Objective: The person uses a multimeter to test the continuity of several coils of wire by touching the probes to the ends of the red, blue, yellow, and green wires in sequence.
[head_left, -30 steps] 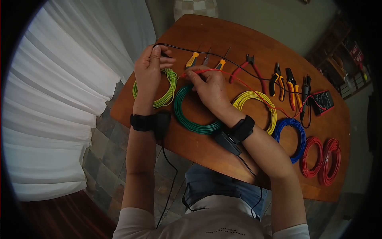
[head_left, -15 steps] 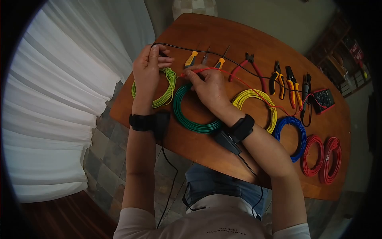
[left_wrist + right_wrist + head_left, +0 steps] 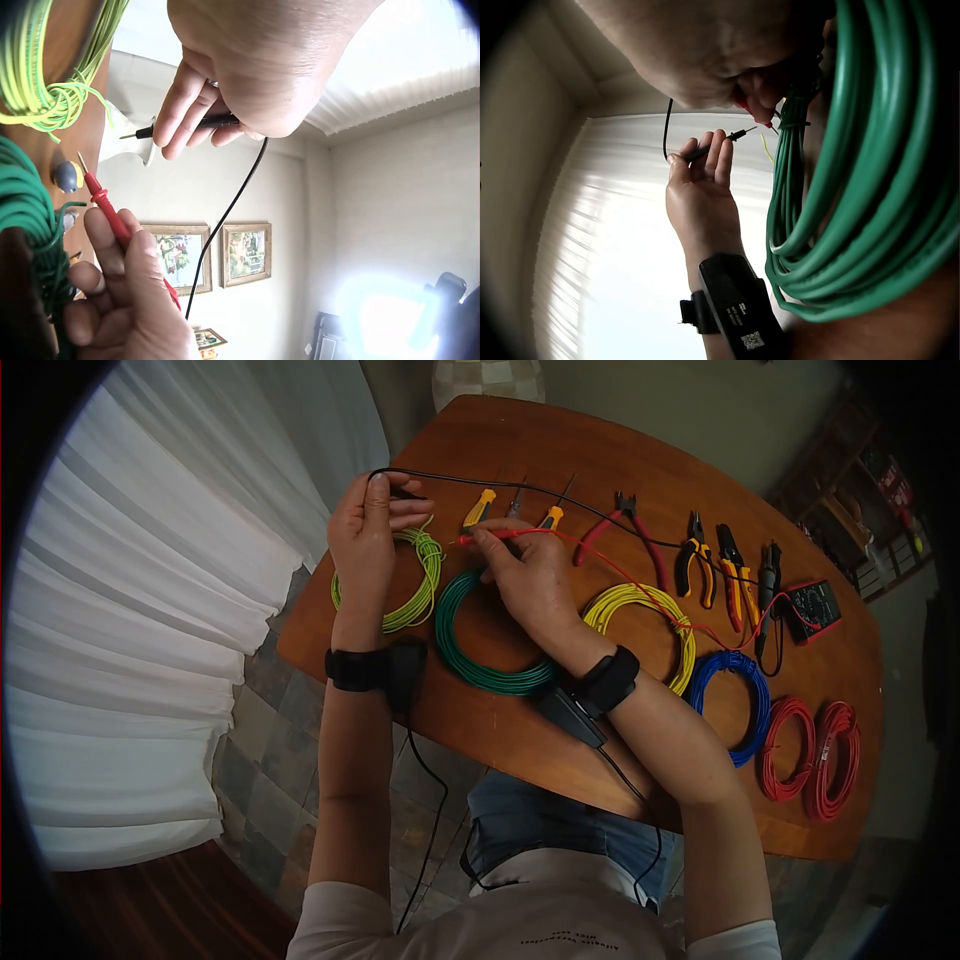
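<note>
Closest in, near edge of bench below the wrists, then green coil, partly under right hand. Pinching red probe between right thumb and fingers, closed on the handle, bare metal tip out ahead. Holding black probe in left hand, thumb against it, other fingers fairly straight. Key relation: red tip pointing leftward in head view, long axis roughly across the bench, just beside yellow-green coil; apart from its loose wire end in left wrist view, contact with the rest of the coil hard to tell. Black tip on the left hand's inner side, facing the same small gap; left hand nearer the coil's body, low over it. Tight room between hands; bench's left edge close beside the coil. Just beyond right hand, screwdrivers; farther, bare wood up to far edge. Far right, multimeter.
</note>
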A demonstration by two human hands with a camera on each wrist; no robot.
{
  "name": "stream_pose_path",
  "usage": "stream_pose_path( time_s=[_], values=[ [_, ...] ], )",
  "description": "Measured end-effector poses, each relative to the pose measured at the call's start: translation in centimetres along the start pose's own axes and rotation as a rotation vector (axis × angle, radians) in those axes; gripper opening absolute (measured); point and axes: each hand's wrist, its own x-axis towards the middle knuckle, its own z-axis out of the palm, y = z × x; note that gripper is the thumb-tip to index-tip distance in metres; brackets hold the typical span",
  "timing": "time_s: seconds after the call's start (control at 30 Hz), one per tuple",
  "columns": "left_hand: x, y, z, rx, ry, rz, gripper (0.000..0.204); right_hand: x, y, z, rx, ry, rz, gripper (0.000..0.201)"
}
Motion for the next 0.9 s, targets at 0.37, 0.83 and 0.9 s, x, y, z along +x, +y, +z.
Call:
stream_pose_path(
  time_s=[0.37,0.83,0.9],
  values=[
    [-0.03,-0.14,-0.05,0.011,-0.009,-0.02,0.029,-0.17,-0.41,-0.05,0.024,-0.009,0.024,0.017],
    [0.12,-0.76,-0.26,0.026,-0.028,-0.034,0.028,-0.19,-0.25,0.01,-0.131,-0.039,-0.024,0.017],
    [0.11,-0.77,-0.27,0.039,-0.027,-0.035,0.029,-0.17,-0.1,0.01,-0.14,-0.045,-0.035,0.017]
  ],
)
